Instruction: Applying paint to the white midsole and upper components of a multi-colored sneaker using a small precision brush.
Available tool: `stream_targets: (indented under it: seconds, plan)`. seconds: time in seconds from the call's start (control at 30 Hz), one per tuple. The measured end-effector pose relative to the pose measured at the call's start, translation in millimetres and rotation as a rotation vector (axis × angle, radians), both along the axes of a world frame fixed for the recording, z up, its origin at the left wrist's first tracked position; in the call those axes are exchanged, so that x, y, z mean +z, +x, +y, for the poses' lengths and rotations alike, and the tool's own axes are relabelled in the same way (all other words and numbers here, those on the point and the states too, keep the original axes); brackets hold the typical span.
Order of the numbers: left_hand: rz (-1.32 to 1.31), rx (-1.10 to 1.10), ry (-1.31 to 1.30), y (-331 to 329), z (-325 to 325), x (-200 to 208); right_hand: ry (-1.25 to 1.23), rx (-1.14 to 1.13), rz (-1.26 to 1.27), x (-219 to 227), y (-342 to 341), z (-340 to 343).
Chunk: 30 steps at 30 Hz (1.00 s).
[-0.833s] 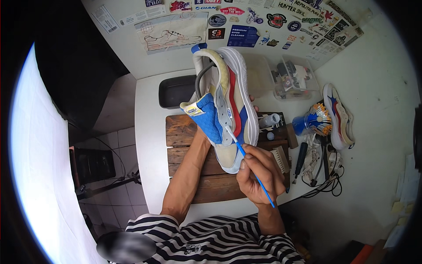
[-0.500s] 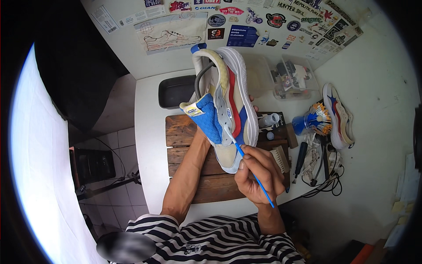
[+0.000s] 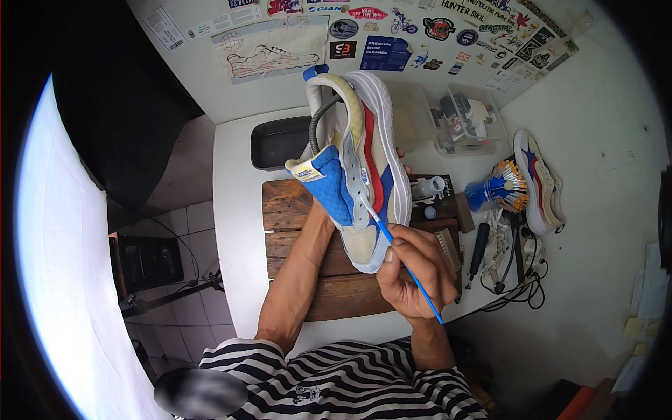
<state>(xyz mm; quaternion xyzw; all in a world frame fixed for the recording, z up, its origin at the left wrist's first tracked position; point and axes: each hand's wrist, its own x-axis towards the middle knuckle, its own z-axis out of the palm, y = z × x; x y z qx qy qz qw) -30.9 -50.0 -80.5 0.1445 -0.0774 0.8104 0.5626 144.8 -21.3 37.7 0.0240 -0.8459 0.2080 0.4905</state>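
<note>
The right hand (image 3: 413, 273) pinches a blue brush (image 3: 399, 255); its tip touches the shoe (image 3: 364, 175) just up-left. The left hand is hidden inside the shoe, grip untellable; the shoe's long axis runs away from the hands.

- Your right hand (image 3: 413, 269), at centre frame, pinches a thin blue brush (image 3: 402, 260), its tip touching the sneaker (image 3: 360, 175) near the laces.
- Your left hand is inside the sneaker, holding it up above the wooden board (image 3: 301, 231); only the forearm shows.
- At the right of the frame, a second sneaker (image 3: 537, 180) lies on the white desk (image 3: 234, 231), just beside a blue brush holder (image 3: 493, 192).
</note>
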Motion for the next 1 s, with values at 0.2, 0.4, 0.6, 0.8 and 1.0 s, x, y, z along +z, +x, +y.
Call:
stream_targets:
  seconds: [0.2,0.4,0.6,0.8,1.0]
  plan:
    - [-0.017,-0.026,0.033,3.1,-1.6,4.0,0.011,-0.017,0.019,-0.3,-1.3,1.1]
    - [-0.022,-0.012,-0.018,2.8,-0.5,5.7,0.016,-0.019,-0.014,4.0,2.2,1.2]
    - [-0.092,-0.025,-0.035,0.7,0.2,4.1,0.02,-0.018,-0.002,0.7,1.3,2.0]
    - [-0.026,-0.025,0.009,2.6,-1.7,4.0,0.023,-0.027,0.008,-1.0,0.4,1.1]
    - [-0.006,-0.022,0.009,3.1,-1.4,6.8,0.013,-0.025,0.001,0.7,1.8,2.3]
